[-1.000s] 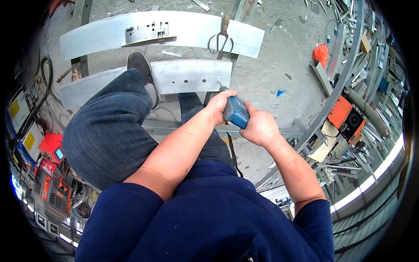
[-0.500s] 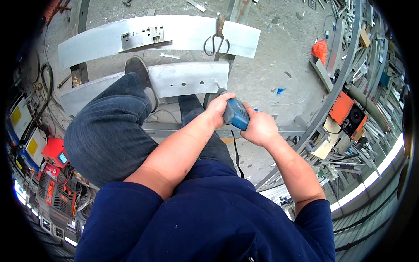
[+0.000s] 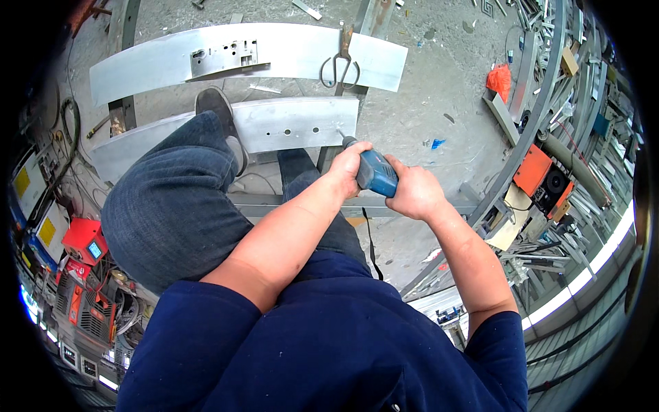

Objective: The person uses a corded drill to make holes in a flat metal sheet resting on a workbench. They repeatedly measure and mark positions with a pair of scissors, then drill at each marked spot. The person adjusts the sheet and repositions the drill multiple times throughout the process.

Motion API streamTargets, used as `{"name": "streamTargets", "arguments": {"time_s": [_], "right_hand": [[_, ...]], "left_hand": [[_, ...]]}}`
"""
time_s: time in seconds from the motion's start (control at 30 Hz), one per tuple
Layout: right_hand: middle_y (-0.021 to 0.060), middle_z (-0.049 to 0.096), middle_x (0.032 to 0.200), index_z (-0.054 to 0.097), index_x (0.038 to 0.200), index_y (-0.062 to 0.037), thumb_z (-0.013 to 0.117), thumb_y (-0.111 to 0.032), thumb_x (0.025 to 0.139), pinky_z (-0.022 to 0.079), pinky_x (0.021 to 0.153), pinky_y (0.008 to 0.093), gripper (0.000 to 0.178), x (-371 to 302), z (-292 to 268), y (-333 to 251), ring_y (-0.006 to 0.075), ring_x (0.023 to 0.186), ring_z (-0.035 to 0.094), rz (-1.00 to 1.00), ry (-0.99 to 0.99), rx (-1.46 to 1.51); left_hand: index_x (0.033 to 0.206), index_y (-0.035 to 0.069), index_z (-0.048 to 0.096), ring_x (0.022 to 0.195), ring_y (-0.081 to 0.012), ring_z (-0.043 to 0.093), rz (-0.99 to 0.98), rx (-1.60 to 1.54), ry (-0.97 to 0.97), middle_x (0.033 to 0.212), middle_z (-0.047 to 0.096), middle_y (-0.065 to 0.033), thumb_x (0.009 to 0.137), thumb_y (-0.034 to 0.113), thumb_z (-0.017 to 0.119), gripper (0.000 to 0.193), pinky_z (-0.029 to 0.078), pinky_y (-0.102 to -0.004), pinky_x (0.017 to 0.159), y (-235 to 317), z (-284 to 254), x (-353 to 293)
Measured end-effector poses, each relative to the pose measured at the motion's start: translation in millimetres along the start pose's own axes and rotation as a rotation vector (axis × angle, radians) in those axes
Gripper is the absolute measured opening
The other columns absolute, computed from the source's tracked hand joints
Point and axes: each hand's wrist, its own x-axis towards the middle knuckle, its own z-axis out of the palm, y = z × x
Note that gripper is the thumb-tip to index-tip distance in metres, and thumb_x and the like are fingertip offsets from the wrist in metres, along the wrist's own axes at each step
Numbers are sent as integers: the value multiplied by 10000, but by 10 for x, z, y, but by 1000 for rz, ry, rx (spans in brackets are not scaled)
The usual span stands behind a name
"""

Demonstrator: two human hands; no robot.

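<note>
Both my hands are closed on a blue power drill (image 3: 377, 174). My left hand (image 3: 347, 169) wraps the front of its body, and my right hand (image 3: 417, 193) grips the rear handle end. The thin bit points at the right end of the near metal strip (image 3: 274, 115); whether it has entered the metal cannot be made out. Three dark holes run in a row left of the bit. My left shoe (image 3: 215, 110) presses on this strip. Beyond it lies a second, longer metal strip (image 3: 302, 51), bearing a small plate with cutouts (image 3: 223, 58) and a pair of scissors (image 3: 340, 60).
Steel beams (image 3: 123, 48) support the strips. On the right, a long rail (image 3: 542, 103) borders heaps of metal offcuts, an orange bag (image 3: 499, 81) and an orange machine (image 3: 532, 170). Red equipment (image 3: 85, 240) and cables crowd the left side.
My right hand and the drill's rear end have shifted slightly to the right. My left hand has moved a little with the drill; the strips and scissors keep their places.
</note>
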Motion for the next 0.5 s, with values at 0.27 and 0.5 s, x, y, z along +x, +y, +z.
{"name": "streamTargets", "arguments": {"time_s": [0.27,0.5], "right_hand": [[211,715,962,462,1454,-148,733,-202,657,566,843,465,843,39,-50,22,393,900,694,-12,-19,-32],[192,717,988,441,1477,-155,735,-229,674,569,841,454,858,71,-91,71,372,916,697,-33,-44,-75]], "left_hand": [[1201,53,535,998,-279,653,-11,-68,-39,1136,630,-139,908,333,661,425,539,-442,891,-29,-36,103],[1205,55,536,1000,-276,653,-11,-119,-17,1138,632,-136,913,344,657,428,538,-439,873,-57,7,155]]}}
